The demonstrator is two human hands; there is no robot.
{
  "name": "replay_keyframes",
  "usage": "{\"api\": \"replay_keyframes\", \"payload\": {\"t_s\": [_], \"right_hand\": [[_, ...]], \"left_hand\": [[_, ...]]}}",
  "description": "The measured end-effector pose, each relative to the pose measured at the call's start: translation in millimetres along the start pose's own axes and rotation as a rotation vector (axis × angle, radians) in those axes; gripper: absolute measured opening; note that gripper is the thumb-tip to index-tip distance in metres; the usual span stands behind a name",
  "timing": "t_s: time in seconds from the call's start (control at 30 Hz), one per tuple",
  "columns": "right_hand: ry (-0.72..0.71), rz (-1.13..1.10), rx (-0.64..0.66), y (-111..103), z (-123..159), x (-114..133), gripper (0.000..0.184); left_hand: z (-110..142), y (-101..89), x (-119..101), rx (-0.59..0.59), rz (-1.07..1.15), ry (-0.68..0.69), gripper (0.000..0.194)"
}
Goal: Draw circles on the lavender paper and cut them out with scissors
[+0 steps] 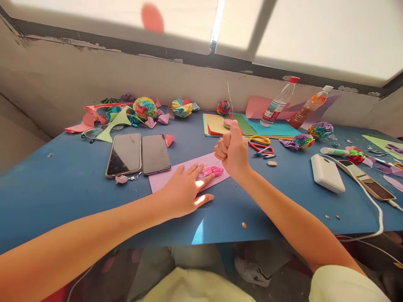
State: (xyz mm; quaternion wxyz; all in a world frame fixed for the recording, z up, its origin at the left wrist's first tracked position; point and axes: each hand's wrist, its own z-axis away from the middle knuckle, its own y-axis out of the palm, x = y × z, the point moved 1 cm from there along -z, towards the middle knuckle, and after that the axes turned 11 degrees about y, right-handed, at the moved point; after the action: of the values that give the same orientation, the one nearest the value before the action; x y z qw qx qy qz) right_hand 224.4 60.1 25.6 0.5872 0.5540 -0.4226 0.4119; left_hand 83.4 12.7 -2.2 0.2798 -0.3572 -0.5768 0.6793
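Note:
My left hand (pixel 185 188) lies flat with its fingers spread on a sheet of pink-lilac paper (pixel 160 178). Beside its fingertips is a small bright pink bundle (pixel 212 171), perhaps thread in a clear wrapper; I cannot tell exactly. Raised above the paper's right end, my right hand (pixel 234 149) is closed in a fist with the thumb on top. A thin white thread (pixel 229 94) sticks up above that fist, and its lower end is hidden there. Behind the fist, a small round pinkish stack (pixel 228 123) rests on coloured paper sheets (pixel 261 126).
Two phones (pixel 124 154) lie left of the paper. Paper pompoms (pixel 145 108) and scraps line the back. Two bottles (pixel 278 102) stand at the wall. Yellow-handled scissors (pixel 260 139), an eraser (pixel 272 163), a white power bank (pixel 327 173) and its cable are on the right.

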Motion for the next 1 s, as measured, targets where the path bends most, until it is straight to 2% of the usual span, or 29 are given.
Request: {"api": "replay_keyframes", "payload": {"t_s": [0.17,0.43,0.6,0.83,1.0], "right_hand": [[0.092,-0.032,0.004,-0.4,-3.4,-5.8,0.07],[0.131,-0.026,-0.051,-2.1,-6.7,-5.1,0.066],[0.107,-0.034,-0.064,-3.8,-7.9,-10.5,0.064],[-0.021,0.025,0.074,-2.0,-7.0,-31.4,0.048],[0.083,-0.018,0.184,-3.8,-8.7,-26.1,0.036]], "left_hand": [[0.0,3.1,1.8,-0.041,-0.016,0.023,0.062],[0.2,2.7,0.6,-0.031,-0.011,0.025,0.063],[-0.4,3.8,0.8,-0.025,-0.019,0.027,0.063],[0.1,2.7,-0.1,-0.026,0.039,0.016,0.062],[0.7,0.0,-1.2,-0.012,0.037,0.014,0.064]]}}
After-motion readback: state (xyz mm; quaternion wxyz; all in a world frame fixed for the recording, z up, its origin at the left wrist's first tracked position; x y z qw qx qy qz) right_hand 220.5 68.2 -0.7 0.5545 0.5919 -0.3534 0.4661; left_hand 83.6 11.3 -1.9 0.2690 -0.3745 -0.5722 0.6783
